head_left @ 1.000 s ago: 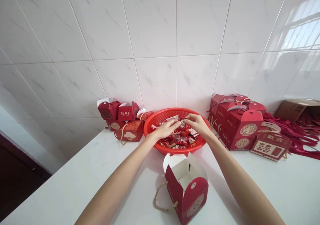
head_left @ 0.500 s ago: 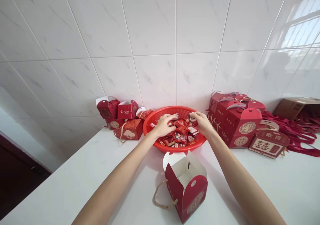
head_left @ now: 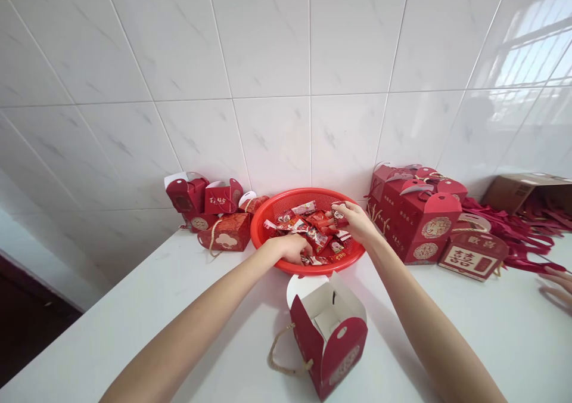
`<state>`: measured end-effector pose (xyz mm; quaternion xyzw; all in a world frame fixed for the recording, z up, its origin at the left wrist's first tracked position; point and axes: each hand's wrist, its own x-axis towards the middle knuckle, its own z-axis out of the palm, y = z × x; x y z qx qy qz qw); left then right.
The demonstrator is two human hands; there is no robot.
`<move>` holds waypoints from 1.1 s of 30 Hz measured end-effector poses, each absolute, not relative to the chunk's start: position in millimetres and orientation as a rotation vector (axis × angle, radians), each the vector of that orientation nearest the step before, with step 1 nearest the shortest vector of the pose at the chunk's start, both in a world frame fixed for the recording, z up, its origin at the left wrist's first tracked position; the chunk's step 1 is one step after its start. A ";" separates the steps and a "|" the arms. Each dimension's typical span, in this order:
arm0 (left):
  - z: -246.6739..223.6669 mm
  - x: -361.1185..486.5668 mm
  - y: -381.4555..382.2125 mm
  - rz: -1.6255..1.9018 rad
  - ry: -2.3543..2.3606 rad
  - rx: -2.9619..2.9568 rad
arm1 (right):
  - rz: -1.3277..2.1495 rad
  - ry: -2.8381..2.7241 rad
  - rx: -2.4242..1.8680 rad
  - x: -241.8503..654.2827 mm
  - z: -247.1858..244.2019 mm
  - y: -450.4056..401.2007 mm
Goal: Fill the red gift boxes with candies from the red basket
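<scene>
A red plastic basket (head_left: pixel 313 270) holds many small wrapped candies (head_left: pixel 318 242), mostly red. Into its front part reaches my left hand (head_left: pixel 292 247), fingers curled down among the candies; what they grip, if anything, is hidden. My right hand (head_left: pixel 355 219) is over the basket's right side and pinches a dark red candy packet (head_left: pixel 340 210). Between my forearms stands an opened red gift box (head_left: pixel 330 343), its flaps up and its white inside showing, with a rope handle (head_left: pixel 281 355) hanging at its left.
Small red gift boxes (head_left: pixel 226 233) stand left of the basket. More red boxes (head_left: pixel 420 224) are stacked at its right, near red ribbons (head_left: pixel 509 236) and an open cardboard carton (head_left: pixel 518 194). Another person's hand (head_left: pixel 558 284) shows at the right edge. A tiled wall (head_left: pixel 268 140) rises behind.
My left hand has moved down and toward the basket's front, fingers now curled in the candies. My right hand has shifted slightly left with a packet. Another person's hand has appeared at right.
</scene>
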<state>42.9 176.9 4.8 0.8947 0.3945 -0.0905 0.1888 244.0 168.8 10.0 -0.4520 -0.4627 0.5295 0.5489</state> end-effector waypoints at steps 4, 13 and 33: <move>5.6 43.3 179.6 0.006 1.225 2.500 | 1.251 -1.066 -1.066 243.6 12.6 167.1; 7.4 41.9 185.4 0.563 1.218 2.407 | 1.362 -1.229 -0.996 242.0 17.0 154.8; 8.0 43.5 180.4 0.627 1.177 2.161 | 1.298 -1.541 -0.898 241.9 17.6 151.6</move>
